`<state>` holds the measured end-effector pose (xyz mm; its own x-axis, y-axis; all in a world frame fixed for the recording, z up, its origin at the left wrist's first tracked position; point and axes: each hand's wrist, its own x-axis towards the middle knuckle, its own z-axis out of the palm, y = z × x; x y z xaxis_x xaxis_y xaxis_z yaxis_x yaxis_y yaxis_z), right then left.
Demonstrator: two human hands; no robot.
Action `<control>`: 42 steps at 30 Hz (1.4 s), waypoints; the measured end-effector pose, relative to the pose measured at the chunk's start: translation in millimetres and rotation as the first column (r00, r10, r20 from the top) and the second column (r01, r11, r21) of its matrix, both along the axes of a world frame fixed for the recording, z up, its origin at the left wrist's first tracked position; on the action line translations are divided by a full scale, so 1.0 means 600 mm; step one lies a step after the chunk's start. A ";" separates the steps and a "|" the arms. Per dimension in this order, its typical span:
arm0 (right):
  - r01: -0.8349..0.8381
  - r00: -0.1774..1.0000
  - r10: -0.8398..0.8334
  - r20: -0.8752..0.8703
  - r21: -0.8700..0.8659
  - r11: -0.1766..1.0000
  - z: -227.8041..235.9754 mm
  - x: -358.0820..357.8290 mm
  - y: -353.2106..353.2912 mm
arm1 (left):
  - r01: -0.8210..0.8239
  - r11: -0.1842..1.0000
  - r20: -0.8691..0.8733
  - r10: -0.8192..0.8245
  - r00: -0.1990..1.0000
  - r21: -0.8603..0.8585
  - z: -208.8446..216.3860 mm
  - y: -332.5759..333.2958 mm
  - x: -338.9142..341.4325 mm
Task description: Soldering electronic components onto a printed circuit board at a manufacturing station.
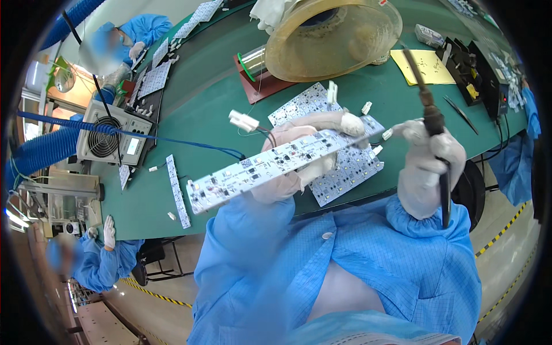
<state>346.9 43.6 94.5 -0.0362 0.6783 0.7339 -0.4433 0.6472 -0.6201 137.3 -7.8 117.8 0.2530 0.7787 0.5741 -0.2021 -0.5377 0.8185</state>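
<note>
My gloved left hand (316, 122) is closed around a long white LED circuit board strip (270, 164), held tilted above the green bench. Dark wires with a white plug connector (244, 121) stick up beside that hand. In my gloved right hand (428, 164) is a soldering iron (434, 118), its tip pointing up and away from me. A small white connector (387, 134) shows at the right hand's fingertips; whether they pinch it I cannot tell. White circuit board panels (347, 177) lie under the strip, partly hidden by the left hand.
A yellowish funnel hood (333, 49) hangs over the far side, beside a solder wire reel (253, 62). Yellow sheets (422, 67), tweezers (461, 114) and a black soldering station (489, 75) stand right. Another strip (177, 191) and a fan unit (114, 133) are left. Co-workers sit nearby.
</note>
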 end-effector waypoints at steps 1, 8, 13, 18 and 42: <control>-0.147 0.989 0.147 0.000 0.008 0.989 -0.005 0.021 0.014 | -0.081 0.996 -0.004 0.081 0.997 0.024 -0.003 0.004 -0.001; -0.103 0.981 0.019 0.192 0.434 0.895 0.037 0.030 0.015 | -0.256 0.965 -0.180 0.240 0.954 -0.066 -0.001 -0.006 -0.017; -0.195 0.957 0.128 0.260 0.249 0.949 0.032 0.040 0.020 | -0.218 0.937 -0.046 0.214 0.976 -0.274 0.003 -0.004 -0.007; -0.249 0.946 0.218 0.239 0.109 0.962 0.032 0.039 0.020 | -0.197 0.966 -0.153 0.222 0.963 0.166 -0.012 0.014 -0.015; -0.271 0.959 0.267 0.097 0.031 0.962 0.015 0.032 0.017 | -0.216 0.973 -0.159 0.227 0.961 0.084 -0.011 0.009 -0.013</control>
